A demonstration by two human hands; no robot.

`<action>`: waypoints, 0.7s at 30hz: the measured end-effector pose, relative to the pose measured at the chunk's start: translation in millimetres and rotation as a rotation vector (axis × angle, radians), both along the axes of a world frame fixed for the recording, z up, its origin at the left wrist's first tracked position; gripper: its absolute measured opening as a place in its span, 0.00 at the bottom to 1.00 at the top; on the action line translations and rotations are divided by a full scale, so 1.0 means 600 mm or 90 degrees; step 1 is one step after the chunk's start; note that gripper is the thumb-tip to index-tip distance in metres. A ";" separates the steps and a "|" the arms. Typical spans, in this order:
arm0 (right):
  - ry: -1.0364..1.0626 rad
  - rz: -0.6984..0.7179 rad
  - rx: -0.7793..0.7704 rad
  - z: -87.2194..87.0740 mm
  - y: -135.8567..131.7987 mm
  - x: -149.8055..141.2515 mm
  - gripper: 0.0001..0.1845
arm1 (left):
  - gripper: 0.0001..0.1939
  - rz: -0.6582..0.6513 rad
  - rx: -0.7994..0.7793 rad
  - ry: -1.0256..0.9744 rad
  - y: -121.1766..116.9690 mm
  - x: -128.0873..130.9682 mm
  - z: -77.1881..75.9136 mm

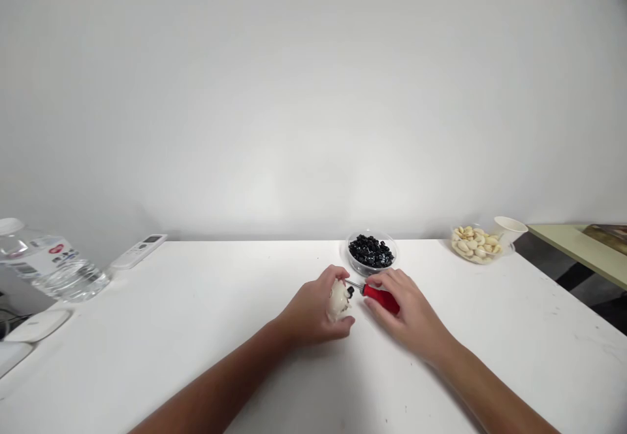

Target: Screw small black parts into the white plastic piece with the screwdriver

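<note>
My left hand (309,308) is closed around a small cream-white rounded object (337,302) with a black piece on its right side. Its exact kind is too small to tell. In my right hand (410,311) is a screwdriver with a red handle (381,299), gripped between thumb and fingers. The metal shaft points left, and its tip lies by the left fingertips, above the black piece; whether it touches anything cannot be made out. Just behind both hands stands a clear round bowl (363,269) of shiny black pieces (371,251).
At the far right of the white table (196,303) stand a clear container of cream-coloured pieces (474,246) and a white cup (510,226). A tilted-looking water bottle (51,261), a white remote control (140,251) and a white flat device (39,326) are on the left.
</note>
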State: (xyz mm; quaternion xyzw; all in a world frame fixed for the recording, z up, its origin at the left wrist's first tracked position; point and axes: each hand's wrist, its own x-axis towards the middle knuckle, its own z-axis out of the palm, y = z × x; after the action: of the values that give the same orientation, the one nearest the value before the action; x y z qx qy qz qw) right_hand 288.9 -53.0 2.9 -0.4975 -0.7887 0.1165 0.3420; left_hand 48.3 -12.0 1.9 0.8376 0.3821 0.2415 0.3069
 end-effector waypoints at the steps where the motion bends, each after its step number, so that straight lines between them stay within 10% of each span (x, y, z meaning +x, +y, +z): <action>1: 0.016 0.030 0.000 0.003 -0.003 -0.006 0.12 | 0.34 -0.024 0.040 0.021 0.000 0.003 0.000; 6: 0.038 0.137 0.028 -0.001 -0.007 -0.019 0.07 | 0.41 -0.097 0.146 0.067 -0.001 0.013 -0.005; 16: 0.036 0.023 0.019 -0.022 0.008 0.001 0.01 | 0.45 -0.045 0.083 0.034 0.008 0.000 -0.003; 21: 0.007 0.022 0.042 -0.023 0.022 0.021 0.04 | 0.32 -0.011 0.074 -0.021 0.022 -0.011 -0.008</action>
State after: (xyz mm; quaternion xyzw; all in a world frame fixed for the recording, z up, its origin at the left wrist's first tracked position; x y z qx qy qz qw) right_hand 301.3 -39.8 -10.8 -0.4716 -0.7985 0.0992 0.3608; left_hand 41.9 1.2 -3.0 0.8532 0.3553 0.2745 0.2656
